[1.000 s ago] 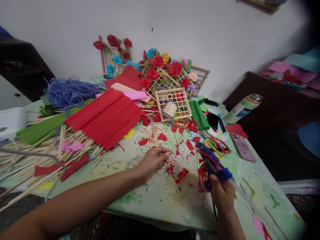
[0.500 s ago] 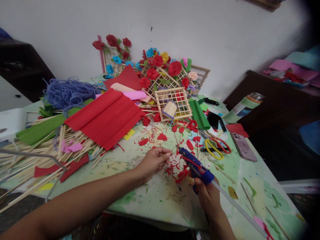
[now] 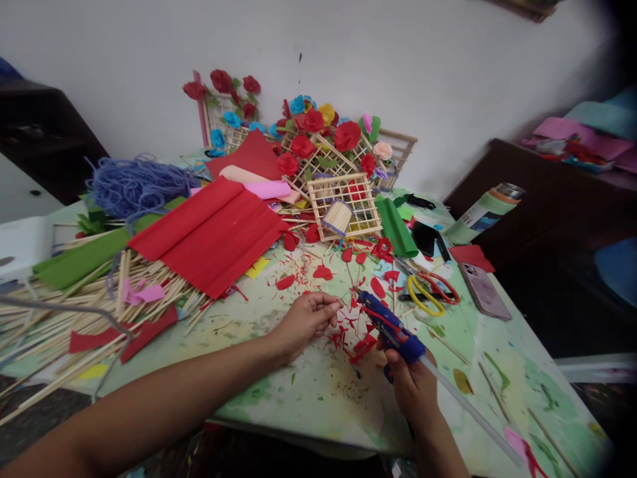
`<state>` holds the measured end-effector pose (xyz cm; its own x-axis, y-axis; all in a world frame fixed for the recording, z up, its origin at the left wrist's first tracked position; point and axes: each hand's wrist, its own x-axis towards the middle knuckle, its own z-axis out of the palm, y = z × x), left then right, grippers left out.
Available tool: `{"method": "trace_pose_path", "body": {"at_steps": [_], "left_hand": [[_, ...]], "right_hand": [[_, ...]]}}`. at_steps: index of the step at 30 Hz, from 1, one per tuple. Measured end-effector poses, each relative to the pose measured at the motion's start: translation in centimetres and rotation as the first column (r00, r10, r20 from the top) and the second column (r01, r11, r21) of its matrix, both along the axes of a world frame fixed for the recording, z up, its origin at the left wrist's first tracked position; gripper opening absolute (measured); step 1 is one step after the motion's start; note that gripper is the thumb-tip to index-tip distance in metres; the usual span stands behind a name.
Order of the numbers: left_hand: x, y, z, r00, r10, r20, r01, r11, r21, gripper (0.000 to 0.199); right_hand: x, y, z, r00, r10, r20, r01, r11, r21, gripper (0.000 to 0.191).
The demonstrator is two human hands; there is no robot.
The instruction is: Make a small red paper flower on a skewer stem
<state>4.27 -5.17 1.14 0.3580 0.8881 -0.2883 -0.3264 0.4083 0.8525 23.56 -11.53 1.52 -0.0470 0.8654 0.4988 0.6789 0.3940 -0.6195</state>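
My right hand [image 3: 411, 382] is wrapped round the grip of a blue glue gun [image 3: 388, 325], a long pale glue stick [image 3: 472, 408] trailing from its rear. The gun's nozzle points up and left, close to the fingertips of my left hand [image 3: 311, 322]. Those fingers are pinched together on something thin and small that I cannot make out. Red paper scraps [image 3: 363, 345] lie beneath the gun. Beyond the hands are red paper petals [image 3: 323, 273] and a small stick lattice [image 3: 346, 207].
Yellow and red scissors [image 3: 425, 295], a phone [image 3: 484, 292] and a bottle [image 3: 485, 214] stand or lie to the right. At left are red crepe paper [image 3: 209, 232], thin sticks [image 3: 169, 282] and blue yarn [image 3: 139, 186]. Paper flowers [image 3: 347, 136] rest at the back.
The glue gun's nozzle has shifted slightly to the right, away from my left fingertips. My left hand has hardly moved.
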Motion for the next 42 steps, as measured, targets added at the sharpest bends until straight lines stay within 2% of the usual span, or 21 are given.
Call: {"method": "trace_pose_path", "body": {"at_steps": [8,24,31,42], "left_hand": [[-0.02,-0.01,0.07,1.0,0.004,-0.01,-0.004,1.0,-0.01,0.033],[0.01,0.06,-0.15,1.0,0.002,-0.031,-0.002,1.0,-0.012,0.033],[-0.05,0.05,-0.24,1.0,-0.001,-0.029,0.001,1.0,-0.002,0.031],[-0.05,0.1,-0.16,1.0,0.0,-0.024,0.0,1.0,-0.009,0.034]], "right_hand": [[0.04,-0.02,0.03,1.0,0.001,0.018,-0.001,1.0,-0.01,0.042],[-0.12,-0.09,-0.07,0.998,0.043,-0.036,-0.045,0.997,-0.055,0.036],[-0.3,-0.01,0.28,1.0,-0.009,-0.025,0.008,0.999,-0.036,0.042],[-0.74,0.19,0.92,0.999,0.036,0.004,-0.036,0.999,0.008,0.045]]}}
